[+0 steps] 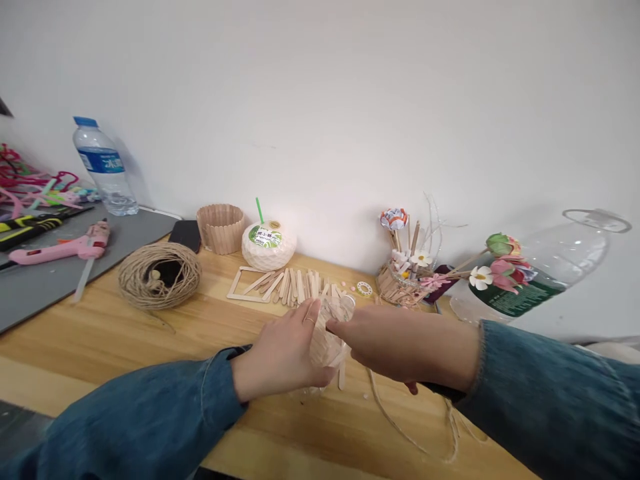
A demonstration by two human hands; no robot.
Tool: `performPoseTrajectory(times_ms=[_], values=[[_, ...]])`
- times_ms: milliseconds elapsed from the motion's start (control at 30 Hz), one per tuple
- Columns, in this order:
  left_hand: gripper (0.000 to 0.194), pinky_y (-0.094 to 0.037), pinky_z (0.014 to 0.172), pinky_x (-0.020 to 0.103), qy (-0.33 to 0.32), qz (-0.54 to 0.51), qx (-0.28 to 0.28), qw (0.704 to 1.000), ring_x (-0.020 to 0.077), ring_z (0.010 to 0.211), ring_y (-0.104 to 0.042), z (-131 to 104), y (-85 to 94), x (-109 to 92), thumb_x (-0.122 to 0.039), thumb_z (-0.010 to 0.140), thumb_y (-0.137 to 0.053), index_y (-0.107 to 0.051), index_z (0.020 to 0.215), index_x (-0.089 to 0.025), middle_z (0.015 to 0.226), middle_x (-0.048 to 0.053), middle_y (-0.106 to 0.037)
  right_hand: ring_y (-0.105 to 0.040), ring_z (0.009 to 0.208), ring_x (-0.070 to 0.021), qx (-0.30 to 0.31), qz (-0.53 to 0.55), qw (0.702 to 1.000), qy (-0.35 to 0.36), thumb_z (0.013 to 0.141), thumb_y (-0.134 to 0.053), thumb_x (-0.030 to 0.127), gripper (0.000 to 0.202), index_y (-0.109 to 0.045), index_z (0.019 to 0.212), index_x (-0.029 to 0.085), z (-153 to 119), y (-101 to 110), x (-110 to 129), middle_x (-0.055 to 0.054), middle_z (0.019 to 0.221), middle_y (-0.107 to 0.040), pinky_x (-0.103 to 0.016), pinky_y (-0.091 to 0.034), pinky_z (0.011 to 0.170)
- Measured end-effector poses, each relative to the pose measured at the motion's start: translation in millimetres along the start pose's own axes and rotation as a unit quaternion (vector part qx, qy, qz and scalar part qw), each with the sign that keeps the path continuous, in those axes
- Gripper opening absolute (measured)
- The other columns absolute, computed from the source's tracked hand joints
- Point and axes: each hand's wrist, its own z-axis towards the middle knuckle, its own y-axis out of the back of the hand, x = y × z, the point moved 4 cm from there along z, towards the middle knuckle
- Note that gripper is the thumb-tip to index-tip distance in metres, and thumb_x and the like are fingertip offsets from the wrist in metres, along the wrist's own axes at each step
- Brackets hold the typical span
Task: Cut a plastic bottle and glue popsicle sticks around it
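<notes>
My left hand (287,347) is wrapped around a clear plastic cup (327,333), crinkled and see-through, tilted above the table. My right hand (390,340) reaches across to the cup's right side with its fingers curled in, the index finger at the plastic. What its fingers grip, if anything, is hidden. A loose length of jute twine (395,423) trails from under my right hand onto the wood. Just behind the cup lie several wooden craft sticks (295,287), and one more stick (342,377) shows below it.
Left are a twine coil (160,277), a pink glue gun (65,250) on a grey mat (40,293), and a water bottle (105,167). A stick-walled holder (220,230) and a coconut (269,247) stand behind. A flower pot (400,283) and large bottle (560,260) are right.
</notes>
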Motion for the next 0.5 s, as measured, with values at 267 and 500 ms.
performPoseTrajectory(times_ms=[267, 500], values=[[0.116, -0.034, 0.104, 0.047, 0.016, 0.012, 0.047, 0.999, 0.0361, 0.132, -0.033, 2, 1.7, 2, -0.068, 0.051, -0.064, -0.021, 0.142, -0.012, 0.148, 0.019, -0.028, -0.067, 0.061, -0.0235, -0.095, 0.002, 0.995, -0.019, 0.070, -0.049, -0.001, 0.042, -0.058, 0.107, 0.014, 4, -32, -18, -0.007, 0.073, -0.070, -0.026, -0.027, 0.041], [0.111, -0.036, 0.102, 0.048, 0.027, 0.009, 0.053, 0.998, 0.0361, 0.131, -0.034, 3, 2.2, 2, -0.062, 0.056, -0.063, -0.017, 0.143, -0.012, 0.149, 0.017, -0.026, -0.066, 0.064, -0.0202, -0.154, -0.052, 0.986, -0.021, 0.071, -0.044, -0.006, 0.052, -0.051, 0.117, 0.017, -9, -49, -23, -0.006, 0.081, -0.068, -0.026, -0.031, 0.045]])
